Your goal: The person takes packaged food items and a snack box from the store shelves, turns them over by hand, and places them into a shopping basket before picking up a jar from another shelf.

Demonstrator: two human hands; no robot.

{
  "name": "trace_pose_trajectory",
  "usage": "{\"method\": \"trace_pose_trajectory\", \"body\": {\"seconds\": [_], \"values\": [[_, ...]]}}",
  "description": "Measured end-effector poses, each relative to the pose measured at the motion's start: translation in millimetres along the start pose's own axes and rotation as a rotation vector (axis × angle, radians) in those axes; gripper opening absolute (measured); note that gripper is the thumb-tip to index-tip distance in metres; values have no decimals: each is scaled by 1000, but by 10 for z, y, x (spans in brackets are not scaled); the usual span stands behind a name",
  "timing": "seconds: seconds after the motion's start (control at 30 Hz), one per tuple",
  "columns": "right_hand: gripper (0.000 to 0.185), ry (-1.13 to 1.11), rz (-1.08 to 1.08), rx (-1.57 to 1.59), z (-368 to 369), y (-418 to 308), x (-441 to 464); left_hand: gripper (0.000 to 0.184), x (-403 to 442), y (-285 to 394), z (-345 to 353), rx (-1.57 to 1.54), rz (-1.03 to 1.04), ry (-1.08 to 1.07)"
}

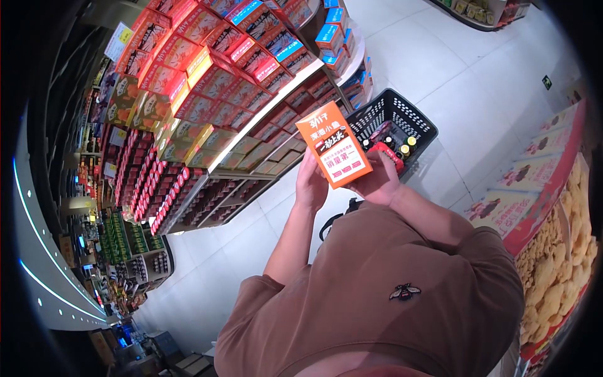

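Note:
An orange and white snack box [335, 144] with printed lettering is held up in front of my chest, tilted, its printed face towards me. My left hand [311, 181] grips its left edge, with the fingers partly hidden behind the box. At the lower right corner, my right hand [379, 183] is closed on the same box; its fingertips are mostly hidden. Just beyond the right hand is a black shopping basket [416, 112], holding a red package [391, 157] and several bottles with yellow or dark caps.
To the left, a shelf display [257, 135] carries stacked red, orange and green boxes. Blue and orange boxes [331, 39] fill a rounded stand behind it. On the right is a bin of pale, lumpy food [553, 257] with a pink printed border. Light floor tiles [414, 50] run between.

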State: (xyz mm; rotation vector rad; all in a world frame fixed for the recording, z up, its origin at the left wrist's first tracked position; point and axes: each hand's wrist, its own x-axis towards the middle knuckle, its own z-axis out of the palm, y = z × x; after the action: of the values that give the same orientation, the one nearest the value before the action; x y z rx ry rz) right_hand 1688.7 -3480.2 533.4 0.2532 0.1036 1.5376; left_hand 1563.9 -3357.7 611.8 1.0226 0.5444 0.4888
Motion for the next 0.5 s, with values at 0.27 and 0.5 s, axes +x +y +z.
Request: {"method": "trace_pose_trajectory", "body": {"seconds": [0.27,0.5], "values": [[47,90,117,92,141,-201,-57,67,141,-102,219,-127,-142,-9],[55,88,156,42,25,-244,-74,83,266,-304,204,-272,-173,-52]]}}
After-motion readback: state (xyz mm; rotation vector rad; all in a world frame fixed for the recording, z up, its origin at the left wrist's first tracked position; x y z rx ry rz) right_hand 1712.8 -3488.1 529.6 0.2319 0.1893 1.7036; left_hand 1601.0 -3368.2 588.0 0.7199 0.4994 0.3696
